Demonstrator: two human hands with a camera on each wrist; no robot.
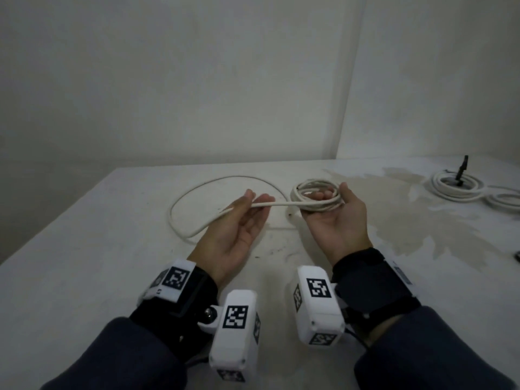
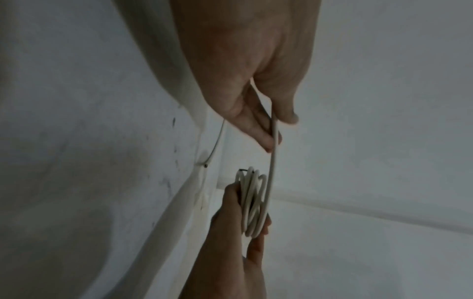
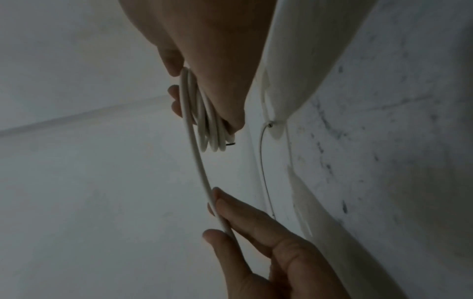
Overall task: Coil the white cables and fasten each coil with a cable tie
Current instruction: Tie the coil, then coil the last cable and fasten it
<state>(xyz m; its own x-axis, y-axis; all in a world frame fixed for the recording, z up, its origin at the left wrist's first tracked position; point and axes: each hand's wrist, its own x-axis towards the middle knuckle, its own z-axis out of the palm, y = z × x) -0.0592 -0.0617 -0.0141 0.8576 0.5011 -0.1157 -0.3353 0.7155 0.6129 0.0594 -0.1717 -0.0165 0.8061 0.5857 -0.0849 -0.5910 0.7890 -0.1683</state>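
Note:
My right hand (image 1: 334,209) holds a small coil of white cable (image 1: 316,197) above the table, thumb and fingers curled round its loops (image 3: 204,121). A straight stretch of the same cable (image 1: 275,204) runs left to my left hand (image 1: 247,205), which pinches it between thumb and fingers (image 2: 275,125). Past that hand the loose cable (image 1: 197,192) drops and lies in a wide loop on the white table (image 1: 84,263). In the left wrist view the coil (image 2: 253,202) hangs edge-on in the right hand.
A second white coil (image 1: 457,188) with a black tie standing upright in it lies at the far right, more white cable (image 1: 503,199) beside it. Stained patches mark the table's right half. Walls close the back and right.

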